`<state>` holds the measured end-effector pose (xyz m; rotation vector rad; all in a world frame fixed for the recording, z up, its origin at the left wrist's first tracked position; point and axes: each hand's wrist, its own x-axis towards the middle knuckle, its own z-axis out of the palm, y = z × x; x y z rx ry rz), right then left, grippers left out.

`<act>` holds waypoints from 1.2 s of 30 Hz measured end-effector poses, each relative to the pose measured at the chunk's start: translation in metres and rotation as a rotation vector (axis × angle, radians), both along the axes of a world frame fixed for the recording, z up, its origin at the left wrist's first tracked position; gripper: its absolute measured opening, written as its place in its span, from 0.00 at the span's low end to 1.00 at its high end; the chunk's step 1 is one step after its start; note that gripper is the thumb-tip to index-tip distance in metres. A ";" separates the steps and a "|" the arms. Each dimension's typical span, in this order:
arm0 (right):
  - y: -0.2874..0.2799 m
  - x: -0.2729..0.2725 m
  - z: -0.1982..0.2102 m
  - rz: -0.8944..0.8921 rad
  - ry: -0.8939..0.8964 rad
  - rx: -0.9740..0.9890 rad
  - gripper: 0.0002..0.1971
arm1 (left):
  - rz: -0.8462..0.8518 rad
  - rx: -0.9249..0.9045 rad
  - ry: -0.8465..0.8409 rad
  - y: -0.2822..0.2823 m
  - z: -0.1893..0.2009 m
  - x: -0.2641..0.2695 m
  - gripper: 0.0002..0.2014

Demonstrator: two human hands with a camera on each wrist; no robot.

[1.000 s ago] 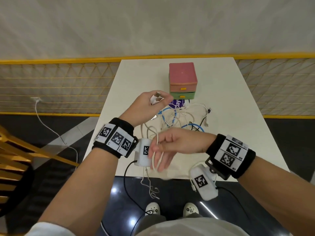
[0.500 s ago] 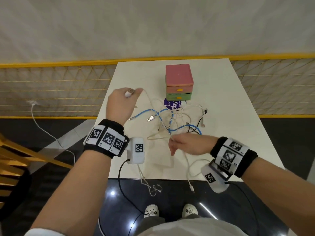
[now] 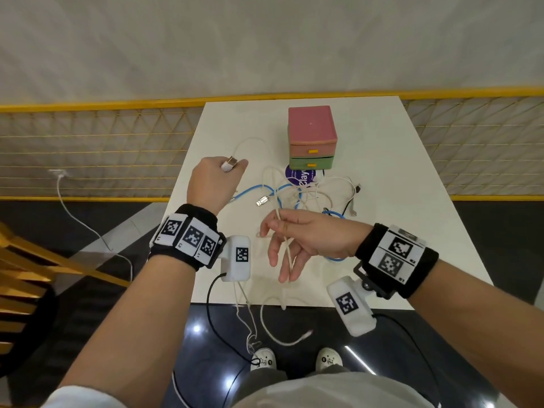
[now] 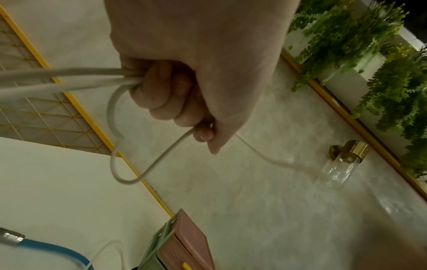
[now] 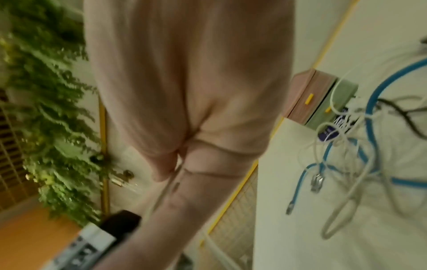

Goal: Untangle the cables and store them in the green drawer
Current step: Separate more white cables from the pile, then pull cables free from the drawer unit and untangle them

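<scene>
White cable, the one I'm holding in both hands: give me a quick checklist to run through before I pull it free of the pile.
1. Plug end secured: ok. The left hand grips the white cable by its USB plug.
2. Second hold on it: ok. The right hand pinches a strand.
3. Same cable in both hands: cannot tell.
4. Free of the tangle: not ok. White loops still cross the blue cable in the pile.
5. Loose end safe: not ok. One end hangs over the table edge.
6. Green drawer ready: not ok. It is closed, with cables lying in front.
</scene>
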<state>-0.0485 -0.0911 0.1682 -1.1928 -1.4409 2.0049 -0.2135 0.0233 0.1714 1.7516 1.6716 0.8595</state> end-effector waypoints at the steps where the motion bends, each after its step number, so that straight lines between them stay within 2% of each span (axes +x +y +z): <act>1: 0.002 0.002 -0.007 0.000 -0.120 0.000 0.22 | -0.027 -0.016 0.019 0.000 -0.002 -0.001 0.24; 2: 0.006 0.007 -0.017 0.028 -0.295 0.029 0.25 | -0.069 -0.029 0.041 0.001 -0.005 -0.003 0.21; 4: 0.016 0.020 -0.036 0.153 -0.748 0.207 0.30 | -0.210 -0.063 0.081 -0.001 -0.006 -0.004 0.13; 5: 0.022 0.027 -0.046 0.166 -0.910 0.299 0.30 | -0.305 -0.099 0.096 -0.003 -0.005 -0.004 0.09; 6: 0.026 0.033 -0.054 0.112 -0.965 0.356 0.32 | -0.406 -0.140 0.119 -0.007 -0.002 -0.003 0.08; 9: 0.034 0.035 -0.057 -0.156 -0.840 0.447 0.46 | -0.599 -0.233 0.178 -0.015 0.005 0.001 0.11; 12: 0.038 0.024 -0.040 -0.315 -0.724 0.544 0.52 | -0.652 -0.200 0.031 -0.021 0.012 0.007 0.07; 13: 0.038 0.021 -0.034 -0.284 -0.669 0.566 0.49 | -0.649 -0.166 -0.025 -0.024 0.018 0.009 0.06; 14: 0.038 0.019 -0.029 -0.175 -0.608 0.551 0.44 | -0.634 -0.125 -0.077 -0.025 0.022 0.011 0.05; 16: 0.034 0.013 -0.021 0.238 -0.579 0.430 0.29 | -0.592 -0.066 -0.159 -0.026 0.030 0.014 0.06; 17: 0.032 0.011 -0.021 0.384 -0.595 0.401 0.23 | -0.574 -0.068 -0.192 -0.027 0.033 0.015 0.07; 18: 0.031 0.009 -0.018 0.399 -0.595 0.418 0.18 | -0.565 -0.087 -0.222 -0.026 0.035 0.015 0.07; 19: 0.032 0.007 -0.017 0.293 -0.577 0.478 0.15 | -0.559 -0.120 -0.251 -0.026 0.035 0.015 0.08; 21: 0.033 0.004 -0.013 -0.054 -0.460 0.574 0.20 | -0.546 -0.163 -0.311 -0.027 0.037 0.016 0.09; 22: 0.034 -0.001 -0.010 -0.143 -0.362 0.560 0.26 | -0.544 -0.166 -0.336 -0.029 0.036 0.018 0.09; 23: 0.034 -0.006 -0.009 -0.151 -0.281 0.526 0.29 | -0.544 -0.169 -0.370 -0.031 0.036 0.020 0.09; 24: 0.032 -0.013 -0.010 -0.106 -0.229 0.479 0.27 | -0.546 -0.183 -0.417 -0.031 0.035 0.022 0.09; 26: 0.025 -0.026 -0.015 -0.025 -0.158 0.362 0.17 | -0.539 -0.277 -0.544 -0.030 0.032 0.025 0.13; 28: 0.015 -0.031 -0.021 0.017 -0.100 0.199 0.13 | -0.501 -0.351 -0.634 -0.027 0.030 0.025 0.20; 30: 0.005 -0.032 -0.033 0.109 -0.134 0.114 0.13 | -0.469 -0.317 -0.691 -0.025 0.028 0.022 0.20; 34: -0.011 -0.029 -0.062 0.404 -0.423 0.177 0.18 | -0.400 -0.197 -0.763 -0.021 0.029 0.015 0.15; 36: -0.015 -0.024 -0.071 0.480 -0.486 0.160 0.24 | -0.383 -0.162 -0.739 -0.020 0.031 0.013 0.13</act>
